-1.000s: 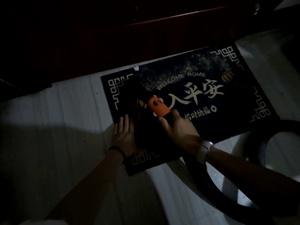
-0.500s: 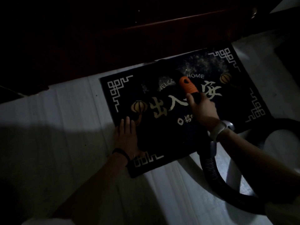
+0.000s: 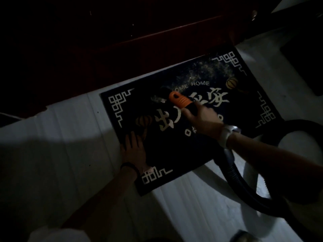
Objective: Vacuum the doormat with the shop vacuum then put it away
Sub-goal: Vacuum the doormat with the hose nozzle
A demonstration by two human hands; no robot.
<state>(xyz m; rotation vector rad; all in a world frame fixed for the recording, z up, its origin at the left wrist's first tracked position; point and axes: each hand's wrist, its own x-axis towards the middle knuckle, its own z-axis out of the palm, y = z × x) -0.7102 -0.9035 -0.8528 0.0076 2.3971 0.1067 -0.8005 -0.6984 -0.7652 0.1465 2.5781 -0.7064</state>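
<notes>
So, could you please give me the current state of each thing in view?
Doormat: flat on the floor, pale dust on its far right part.
Nozzle: on the mat's middle, near the lettering.
Hose: curving from the nozzle off to the right.
Left hand: flat, pressing the mat's near left edge.
Right hand: gripping the nozzle.
Floor: partly lit, partly shadowed.

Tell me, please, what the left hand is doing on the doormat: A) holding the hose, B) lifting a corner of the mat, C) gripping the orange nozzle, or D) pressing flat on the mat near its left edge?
D: the left hand lies flat with straight fingers on the doormat near its left edge, while the right hand grips the orange nozzle.
</notes>
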